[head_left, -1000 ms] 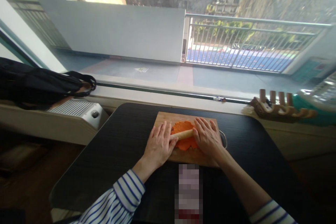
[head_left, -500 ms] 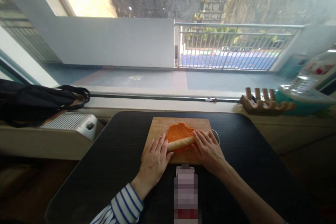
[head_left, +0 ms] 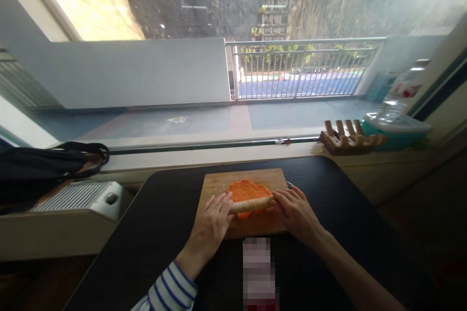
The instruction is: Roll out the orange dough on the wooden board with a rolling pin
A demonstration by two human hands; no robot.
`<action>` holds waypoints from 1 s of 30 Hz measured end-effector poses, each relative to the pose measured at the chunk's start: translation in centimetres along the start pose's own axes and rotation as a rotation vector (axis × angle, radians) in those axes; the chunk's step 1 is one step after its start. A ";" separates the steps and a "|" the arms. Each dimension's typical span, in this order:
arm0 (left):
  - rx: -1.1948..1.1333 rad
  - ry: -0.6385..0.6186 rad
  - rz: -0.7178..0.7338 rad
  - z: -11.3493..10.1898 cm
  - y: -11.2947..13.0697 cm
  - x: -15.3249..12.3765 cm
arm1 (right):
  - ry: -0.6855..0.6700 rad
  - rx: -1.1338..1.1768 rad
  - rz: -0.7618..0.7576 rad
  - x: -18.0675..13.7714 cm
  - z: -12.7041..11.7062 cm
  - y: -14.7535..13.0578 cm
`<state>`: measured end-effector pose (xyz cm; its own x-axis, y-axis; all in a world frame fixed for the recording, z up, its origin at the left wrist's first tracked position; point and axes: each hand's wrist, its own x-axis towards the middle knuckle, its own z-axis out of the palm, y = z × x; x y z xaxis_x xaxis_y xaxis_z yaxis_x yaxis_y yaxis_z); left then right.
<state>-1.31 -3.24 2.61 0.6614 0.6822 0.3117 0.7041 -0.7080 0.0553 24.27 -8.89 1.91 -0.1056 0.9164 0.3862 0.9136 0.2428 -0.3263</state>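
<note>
Head view: the rolling pin [head_left: 251, 205] lies left to right over the orange dough [head_left: 248, 190], right end slightly farther, held between the left hand's [head_left: 211, 221] extended fingers and the right hand's [head_left: 295, 211] curled ones.

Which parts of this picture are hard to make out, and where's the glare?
In the head view, glare whitens the top right corner; in the same head view, the black table falls into deep shade toward the lower right, and a pixelated patch hides bottom centre; the head view shows the orange sheet and rolling pin fairly clearly.
</note>
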 end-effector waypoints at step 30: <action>0.123 -0.181 -0.329 2.7 -0.1 7.1 | 0.029 -0.227 0.257 4.7 2.6 -0.1</action>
<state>4.05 2.19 2.22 0.4223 0.8981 0.1229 0.9046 -0.4262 0.0067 22.63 -3.79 1.53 0.1478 0.9280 0.3421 0.9733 -0.0749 -0.2171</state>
